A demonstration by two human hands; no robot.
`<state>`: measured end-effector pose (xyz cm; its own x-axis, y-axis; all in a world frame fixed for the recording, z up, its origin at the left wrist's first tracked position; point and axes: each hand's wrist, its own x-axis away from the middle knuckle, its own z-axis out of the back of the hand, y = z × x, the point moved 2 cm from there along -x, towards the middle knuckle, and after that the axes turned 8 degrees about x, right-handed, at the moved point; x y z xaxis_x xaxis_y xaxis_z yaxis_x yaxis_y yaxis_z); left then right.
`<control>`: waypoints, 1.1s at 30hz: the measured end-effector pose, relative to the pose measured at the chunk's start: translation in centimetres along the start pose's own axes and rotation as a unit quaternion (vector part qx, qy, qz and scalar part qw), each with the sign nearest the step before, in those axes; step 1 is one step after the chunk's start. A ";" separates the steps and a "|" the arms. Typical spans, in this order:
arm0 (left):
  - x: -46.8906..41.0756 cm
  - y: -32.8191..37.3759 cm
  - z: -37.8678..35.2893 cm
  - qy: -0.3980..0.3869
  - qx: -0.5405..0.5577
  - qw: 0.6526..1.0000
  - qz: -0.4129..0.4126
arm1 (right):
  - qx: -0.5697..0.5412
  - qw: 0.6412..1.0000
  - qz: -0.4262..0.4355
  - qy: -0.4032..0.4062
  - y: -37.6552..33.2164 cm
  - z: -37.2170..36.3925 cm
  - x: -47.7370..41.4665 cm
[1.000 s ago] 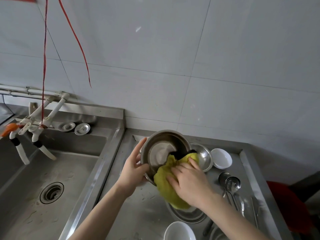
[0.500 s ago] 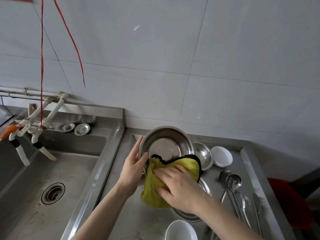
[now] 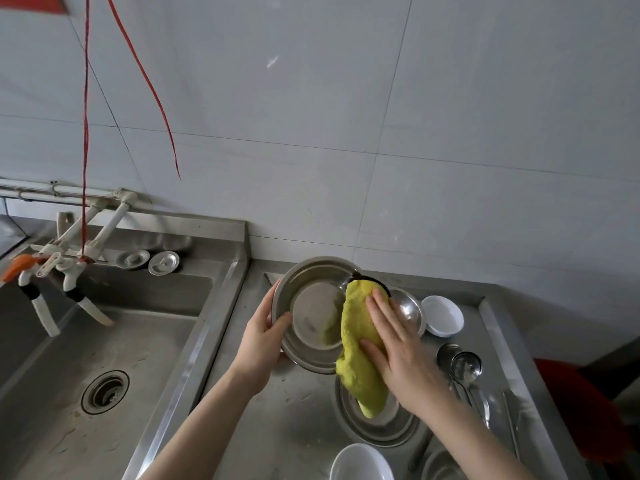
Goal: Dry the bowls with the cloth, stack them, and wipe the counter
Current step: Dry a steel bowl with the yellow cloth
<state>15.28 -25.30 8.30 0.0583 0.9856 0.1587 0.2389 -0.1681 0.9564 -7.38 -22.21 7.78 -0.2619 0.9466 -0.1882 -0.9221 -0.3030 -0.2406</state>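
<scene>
I have the left hand (image 3: 263,336) gripping the left rim of the steel bowl (image 3: 311,313), thumb inside the rim, fingers curled behind. The bowl is tilted, mouth toward the camera, and held above the table (image 3: 294,427) just right of the sink (image 3: 104,341).

The right hand (image 3: 398,348) lies flat, fingers straight, pressing the yellow cloth (image 3: 360,344) against the bowl's right rim. The cloth drapes over that rim and its lower end hangs over a steel dish (image 3: 377,424) on the table.

Behind the right hand sits a second steel bowl (image 3: 410,308), with a small white bowl (image 3: 443,315) just right of it. Another white bowl (image 3: 360,462) stands at the near edge. Ladles (image 3: 465,367) lie on the right of the table.
</scene>
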 end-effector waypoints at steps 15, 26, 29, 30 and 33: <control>0.4 -0.6 -0.3 0.029 -0.036 0.999 -0.028 | -0.336 0.913 -0.229 -0.022 0.8 -1.1 -2.1; 0.3 1.7 -0.8 0.094 -0.250 0.960 -0.087 | -0.088 0.971 -0.169 0.142 0.8 -1.4 -0.2; 0.4 1.3 -2.2 0.027 -0.174 0.984 -0.025 | -0.039 0.979 -0.114 0.167 0.1 -1.3 0.1; 0.3 1.1 -2.6 0.009 -0.166 0.986 -0.007 | -0.020 0.980 -0.094 0.173 -0.1 -1.4 0.3; 0.2 1.0 -4.2 -0.019 -0.104 0.994 0.031 | 0.024 0.979 -0.051 0.197 -1.0 -1.9 0.8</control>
<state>11.44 -25.16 10.34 0.1038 0.9716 0.2125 0.0278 -0.2164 0.9759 -6.15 -21.36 6.03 -0.0460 0.8524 -0.5208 -0.9527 -0.1943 -0.2339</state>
